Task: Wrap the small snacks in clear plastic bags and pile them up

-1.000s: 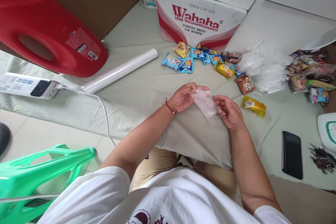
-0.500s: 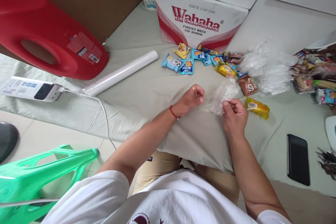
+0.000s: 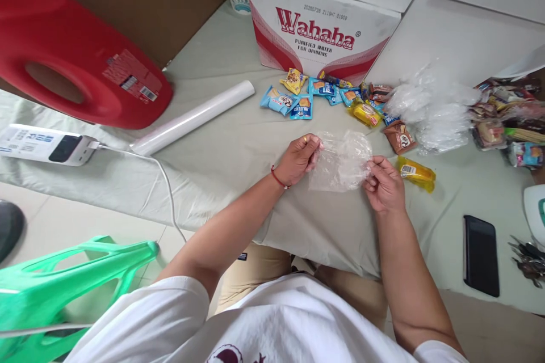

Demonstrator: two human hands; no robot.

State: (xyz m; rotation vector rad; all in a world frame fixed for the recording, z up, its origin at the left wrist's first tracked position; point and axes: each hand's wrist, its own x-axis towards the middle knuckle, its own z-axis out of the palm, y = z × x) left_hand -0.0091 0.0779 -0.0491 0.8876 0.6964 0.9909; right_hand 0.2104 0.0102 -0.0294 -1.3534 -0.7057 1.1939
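Observation:
A clear plastic bag (image 3: 340,163) is stretched out between my two hands, just above the cloth-covered table. My left hand (image 3: 299,160) pinches its left edge, fingers closed. On the other side my right hand (image 3: 385,181) grips the bag's right edge between thumb and fingers. Close to the right hand lies a yellow-wrapped snack (image 3: 416,174), with a brown snack packet (image 3: 399,137) a little farther back. Beyond the bag are a light blue packet (image 3: 279,101), a yellow packet (image 3: 293,80) and another yellow-wrapped snack (image 3: 365,113).
A heap of clear plastic bags (image 3: 438,119) lies to the right, beside piled snacks (image 3: 494,125). A white roll (image 3: 196,116), red jug (image 3: 85,57) and power bank (image 3: 46,144) with a cable are leftward. Behind stands a Wahaha carton (image 3: 319,28); a phone (image 3: 481,255) lies at right.
My left hand has taken hold of the bag's left edge. The bag, bunched up at my right hand before, is now spread flat between both hands.

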